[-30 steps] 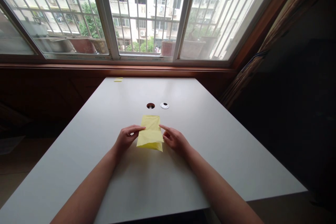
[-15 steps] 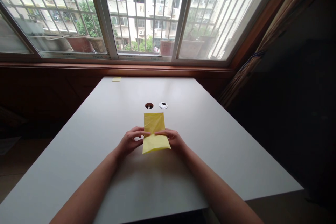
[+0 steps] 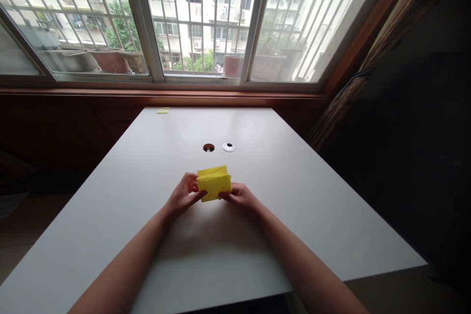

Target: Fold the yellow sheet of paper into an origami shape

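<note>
Daylight from a barred window (image 3: 200, 80) fell across a white surface (image 3: 294, 240). At its middle, the fingers (image 3: 197, 197) of the left hand (image 3: 180, 196) were drawn together in a pinch on the left end of one folded yellow paper (image 3: 215, 187), the thumb pressed on its near face. The right hand (image 3: 245, 196) likewise had its thumb and fingers brought together on the right end. The paper was between the two hands, its long axis running left to right and rising slightly toward the right; its broad face was turned to the wearer, and the layers stood apart along the upper edge. Most of the right fingers were hidden behind it, and whether its lower edge met the surface could not be told. Both forearms were cut off by the bottom of the view. Beyond the paper were one round hole (image 3: 208, 148) and, just right of it, one ring-shaped cover (image 3: 225, 149). Yellow scraps (image 3: 162, 111), too small to count, lay at the far left corner. One tied curtain (image 3: 371, 61) hung at the right, its outer side lost in darkness.
</note>
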Motion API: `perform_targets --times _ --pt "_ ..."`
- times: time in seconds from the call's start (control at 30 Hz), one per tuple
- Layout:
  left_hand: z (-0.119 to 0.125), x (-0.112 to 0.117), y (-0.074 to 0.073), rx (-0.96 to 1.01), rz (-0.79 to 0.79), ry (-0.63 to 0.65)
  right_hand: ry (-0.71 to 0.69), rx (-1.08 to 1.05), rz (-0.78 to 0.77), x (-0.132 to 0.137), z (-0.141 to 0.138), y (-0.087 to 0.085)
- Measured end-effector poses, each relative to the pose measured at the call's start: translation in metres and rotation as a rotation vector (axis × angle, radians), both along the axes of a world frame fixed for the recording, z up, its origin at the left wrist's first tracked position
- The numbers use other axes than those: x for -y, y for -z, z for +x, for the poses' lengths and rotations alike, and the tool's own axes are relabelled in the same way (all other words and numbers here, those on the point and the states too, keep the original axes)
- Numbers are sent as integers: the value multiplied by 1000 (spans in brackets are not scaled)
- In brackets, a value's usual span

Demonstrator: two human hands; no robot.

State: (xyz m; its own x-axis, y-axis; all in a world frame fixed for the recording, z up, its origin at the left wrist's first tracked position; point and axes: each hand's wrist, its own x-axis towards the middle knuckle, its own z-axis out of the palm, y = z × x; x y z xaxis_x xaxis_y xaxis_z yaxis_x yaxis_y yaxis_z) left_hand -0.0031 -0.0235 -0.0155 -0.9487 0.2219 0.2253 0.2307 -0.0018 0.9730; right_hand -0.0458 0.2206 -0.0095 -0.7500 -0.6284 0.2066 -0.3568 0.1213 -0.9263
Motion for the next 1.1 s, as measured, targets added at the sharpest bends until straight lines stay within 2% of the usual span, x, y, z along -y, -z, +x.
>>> perform_targets --times 0.13,0.23,0.37,0.43,0.57,0.63,0.77,0.93,1.1 --pt "-1 -2 2 58 107 9 14 -19 -21 3 -2 6" --pt "-2 -2 0 83 70 10 72 100 -97 5 -6 16" --pt "-2 -3 -4 121 40 100 82 218 -207 6 -9 23" --pt "-1 -3 -6 132 -26 81 89 200 -157 5 -7 21" --pt "1 -2 -9 146 -294 -69 95 108 35 4 -2 11" --pt "3 -3 -10 169 -338 -89 91 86 102 4 -1 7" --pt "3 -6 -12 239 -268 -95 125 97 137 5 0 3" --pt "-1 -5 -9 346 -78 -80 136 274 26 6 -2 7" --pt "-3 -2 -8 397 -6 -97 203 273 -10 3 -5 5"
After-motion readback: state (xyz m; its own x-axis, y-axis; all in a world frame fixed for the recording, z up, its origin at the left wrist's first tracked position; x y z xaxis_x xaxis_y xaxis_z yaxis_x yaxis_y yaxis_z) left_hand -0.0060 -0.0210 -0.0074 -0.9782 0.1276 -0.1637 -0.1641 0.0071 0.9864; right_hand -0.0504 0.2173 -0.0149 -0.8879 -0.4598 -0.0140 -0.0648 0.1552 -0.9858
